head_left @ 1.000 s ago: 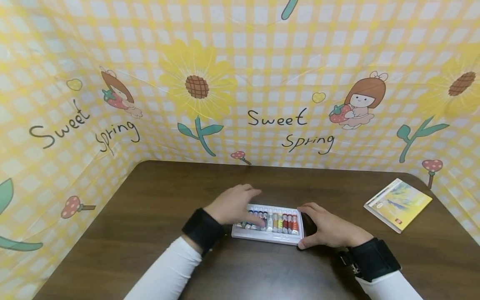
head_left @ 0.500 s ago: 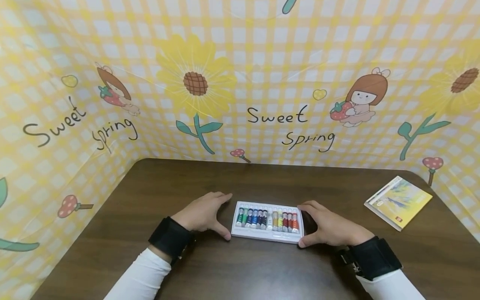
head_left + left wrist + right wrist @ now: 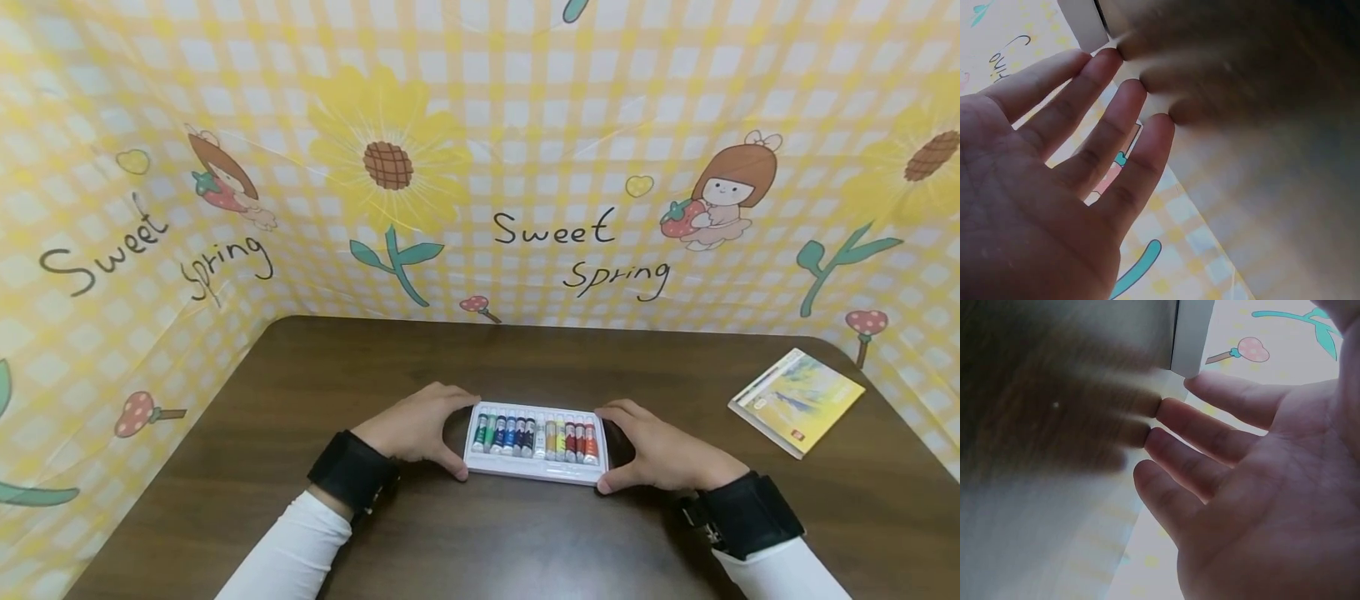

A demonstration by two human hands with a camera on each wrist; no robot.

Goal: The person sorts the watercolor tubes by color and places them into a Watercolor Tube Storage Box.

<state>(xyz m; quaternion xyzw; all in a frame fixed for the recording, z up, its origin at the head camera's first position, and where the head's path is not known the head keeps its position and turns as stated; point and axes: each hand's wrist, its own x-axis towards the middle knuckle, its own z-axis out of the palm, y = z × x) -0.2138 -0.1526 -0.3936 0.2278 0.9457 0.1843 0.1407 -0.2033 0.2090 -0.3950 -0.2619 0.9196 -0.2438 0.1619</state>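
Observation:
A white tray (image 3: 534,474) of paint tubes lies flat on the brown table, its long side facing me. Small tubes (image 3: 529,437) stand side by side in it, greens and blues at left, yellows and reds at right. My left hand (image 3: 411,427) spans the left end, thumb at the near corner and index finger at the far one. The right hand (image 3: 660,450) holds the opposite end the same way. In the left wrist view, the tray's pale end (image 3: 1085,25) meets the index fingertip, other fingers resting on the tabletop. The right wrist view shows its other end (image 3: 1192,337) likewise.
A yellow booklet or pad (image 3: 798,405) lies at the table's right side. Yellow checked cloth (image 3: 555,167) with printed flowers and lettering hangs behind and to the left of the table (image 3: 360,358).
My left hand has moved from over the tubes to beyond the tray's left end, then back in against its corners. The right hand has stayed at the right end.

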